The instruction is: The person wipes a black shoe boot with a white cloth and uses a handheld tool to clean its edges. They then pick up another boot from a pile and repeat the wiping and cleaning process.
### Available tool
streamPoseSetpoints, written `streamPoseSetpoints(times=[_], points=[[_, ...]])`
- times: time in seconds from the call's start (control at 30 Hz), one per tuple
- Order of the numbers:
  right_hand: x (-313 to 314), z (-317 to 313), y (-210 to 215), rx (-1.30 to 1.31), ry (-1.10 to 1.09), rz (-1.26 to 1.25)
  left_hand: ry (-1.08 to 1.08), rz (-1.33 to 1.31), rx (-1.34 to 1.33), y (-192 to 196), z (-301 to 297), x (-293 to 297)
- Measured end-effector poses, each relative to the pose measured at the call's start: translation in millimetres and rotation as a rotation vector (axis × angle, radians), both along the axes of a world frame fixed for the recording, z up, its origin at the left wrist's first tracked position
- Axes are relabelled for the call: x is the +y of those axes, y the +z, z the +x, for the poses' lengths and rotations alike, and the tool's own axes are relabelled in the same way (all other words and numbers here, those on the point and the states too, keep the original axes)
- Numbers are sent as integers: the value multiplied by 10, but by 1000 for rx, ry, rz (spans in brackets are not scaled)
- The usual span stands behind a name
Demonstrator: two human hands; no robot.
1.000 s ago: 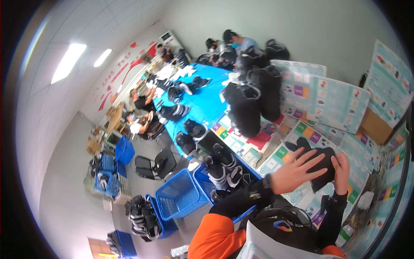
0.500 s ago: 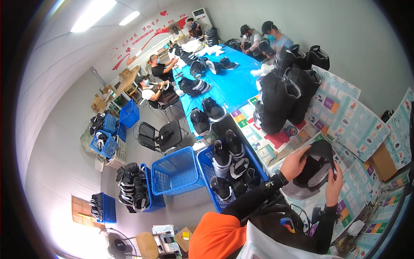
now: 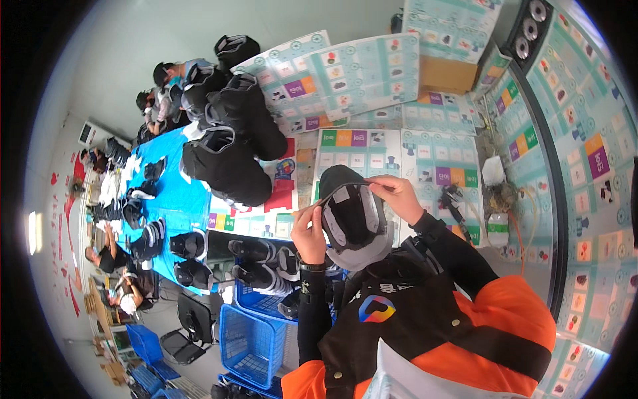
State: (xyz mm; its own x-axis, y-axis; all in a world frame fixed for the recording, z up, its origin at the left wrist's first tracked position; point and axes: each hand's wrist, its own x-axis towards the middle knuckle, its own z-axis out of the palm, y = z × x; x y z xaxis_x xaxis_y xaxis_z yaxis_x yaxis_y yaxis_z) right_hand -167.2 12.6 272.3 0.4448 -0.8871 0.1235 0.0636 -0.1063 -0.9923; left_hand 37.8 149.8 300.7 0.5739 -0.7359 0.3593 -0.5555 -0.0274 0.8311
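A black cap with grey parts (image 3: 342, 178) is held up in front of my chest, its hollow inside turned toward me. A grey band lines the opening, and a small pale label shows within. My left hand (image 3: 309, 236) pinches the left edge of its rim. On the far right edge, the thumb and fingers of my right hand (image 3: 397, 197) grip the rim. Tall stacks of similar black caps (image 3: 226, 166) stand on the table to the left of my hands.
Printed boards (image 3: 372, 70) lean behind the table, and printed sheets cover its top. A dark clip-like tool (image 3: 458, 213) lies at right, near a white box (image 3: 493, 171). Blue crates (image 3: 251, 346) stand lower left. Co-workers (image 3: 119, 249) sit along the blue-covered table (image 3: 169, 166).
My view has swung to the right, bringing the boards and the right wall into sight. The cap stays in both hands, now with its inside facing me more squarely.
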Motion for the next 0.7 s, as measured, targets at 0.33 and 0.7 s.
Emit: streamPoseSetpoints(times=[0.33,0.7], points=[[85,-56,-38,213,-235,-101,-2,79,298,-476,14,-174],[-6,-284,786,344,138,-787,-301,151,1020,-69,113,-444]])
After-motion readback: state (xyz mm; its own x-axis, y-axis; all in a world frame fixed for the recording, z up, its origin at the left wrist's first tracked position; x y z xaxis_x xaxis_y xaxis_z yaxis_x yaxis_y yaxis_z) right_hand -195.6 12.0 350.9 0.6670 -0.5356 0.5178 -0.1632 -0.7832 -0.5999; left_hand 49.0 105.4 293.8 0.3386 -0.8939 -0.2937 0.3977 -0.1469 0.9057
